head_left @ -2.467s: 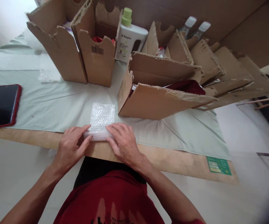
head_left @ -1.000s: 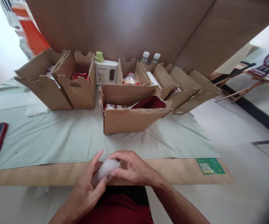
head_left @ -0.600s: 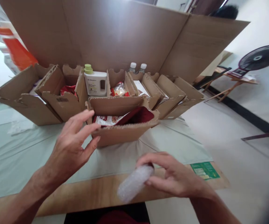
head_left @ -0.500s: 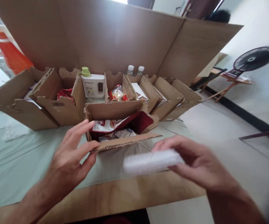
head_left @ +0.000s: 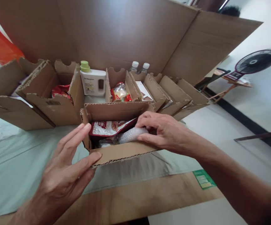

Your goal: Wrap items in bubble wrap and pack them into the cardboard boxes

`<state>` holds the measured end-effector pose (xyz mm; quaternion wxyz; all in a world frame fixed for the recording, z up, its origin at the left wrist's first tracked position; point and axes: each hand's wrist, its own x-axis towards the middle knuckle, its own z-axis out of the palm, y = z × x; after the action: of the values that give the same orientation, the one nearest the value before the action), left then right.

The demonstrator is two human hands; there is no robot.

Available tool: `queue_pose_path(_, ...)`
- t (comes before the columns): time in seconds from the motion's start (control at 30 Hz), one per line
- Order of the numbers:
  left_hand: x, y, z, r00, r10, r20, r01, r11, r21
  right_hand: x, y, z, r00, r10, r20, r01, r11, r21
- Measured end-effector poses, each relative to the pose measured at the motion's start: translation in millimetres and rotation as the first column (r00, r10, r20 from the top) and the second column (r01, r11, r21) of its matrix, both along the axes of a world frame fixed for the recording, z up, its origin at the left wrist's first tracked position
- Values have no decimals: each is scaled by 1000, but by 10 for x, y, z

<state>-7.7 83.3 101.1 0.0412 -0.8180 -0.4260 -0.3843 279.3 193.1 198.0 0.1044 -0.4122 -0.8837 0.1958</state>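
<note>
In front of me an open cardboard box (head_left: 123, 153) holds a dark red food packet (head_left: 108, 127) and other packaging below it. My left hand (head_left: 67, 165) grips the box at its front left corner, with fingertips on the front panel and along the left side. Inside the box, towards its right end, a roll-shaped item in bubble wrap (head_left: 131, 135) lies in the grasp of my right hand (head_left: 160, 131). What the wrap contains cannot be made out.
Behind stands a row of cardboard bins (head_left: 53, 100), one with a red and yellow snack bag (head_left: 120, 92). A white jug with a green cap (head_left: 93, 82) sits among them. Clear bottles (head_left: 135, 66) and a tall cardboard panel (head_left: 126, 34) are further back. A green card (head_left: 204, 179) lies on the wooden edge.
My right hand has carried the bubble-wrapped item forward from in front of the box to inside it. The left hand still holds the box, whose front panel now leans further towards me.
</note>
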Motion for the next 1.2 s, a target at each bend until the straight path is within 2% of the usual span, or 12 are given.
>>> queue_pose_path(0.07, 1, 3, -13, 1000, -4, 9, 4, 1000, 1, -7, 6, -50, 995, -19, 101, 17, 999, 27)
queue_pose_path(0.17, 1, 15, -28, 1000, -5, 20, 4, 1000, 15, 17, 12, -31, 981, -56, 186, 58, 998, -1)
queue_pose_path(0.37, 3, 23, -60, 998, -14, 56, 13, 1000, 17, -49, 76, -11, 985, -115, 129, 133, 981, -141)
queue_pose_path(0.47, -1, 16, -75, 998, -25, 64, 24, 1000, 12, -130, 143, -48, 951, -93, 295, 133, 984, -120)
queue_pose_path(0.57, -3, 17, -90, 998, -24, 64, 23, 1000, 15, -212, 199, -77, 858, -38, 512, 85, 994, -68)
queue_pose_path(0.67, 3, 22, -99, 997, -19, 70, 18, 1000, 20, -313, 215, -84, 799, 10, 601, 36, 997, -65)
queue_pose_path(0.93, -1, 27, -104, 994, -8, 112, 5, 1000, 24, -518, 211, -123, 718, -7, 696, 78, 994, -71)
queue_pose_path(1.07, 29, 13, -90, 993, 18, 116, -21, 999, 30, -497, 193, -104, 736, 37, 676, 47, 993, -105)
queue_pose_path(1.13, 59, -28, -85, 991, 43, 127, -45, 999, 16, -420, 104, -4, 767, -19, 641, 54, 998, -35)
queue_pose_path(1.2, 68, -106, -106, 982, 88, 167, -87, 996, -10, -253, -50, 133, 836, -151, 527, 108, 988, 112)
